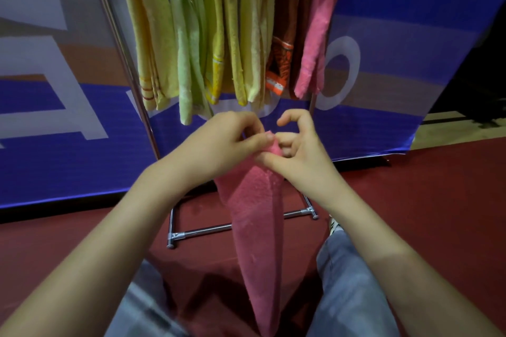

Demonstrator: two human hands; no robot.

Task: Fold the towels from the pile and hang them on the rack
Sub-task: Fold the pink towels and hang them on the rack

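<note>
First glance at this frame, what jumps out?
Centre frame, the left hand and right hand pinch the top of a pink towel that hangs down. Above them, a row of hung towels, yellow, green, brown and pink, fills the rack.

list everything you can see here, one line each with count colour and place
held pink terry towel: one, pink, hanging from both hands before the rack
hanging pink towel: one, pink, right end of the rack
brown towel with orange patterned end: one, brown and orange, left of the hanging pink one
yellow and pale yellow towels: several, exact count unclear, rack's middle and left
light green towel: one, green, between yellow ones
metal rack: one, silver, behind the hands
blue banner with white shapes: one, behind the rack
dark red floor: one, underfoot
grey-blue trouser legs: two, bottom
left hand: one, pinches the held towel's top
right hand: one, pinches it too
</note>
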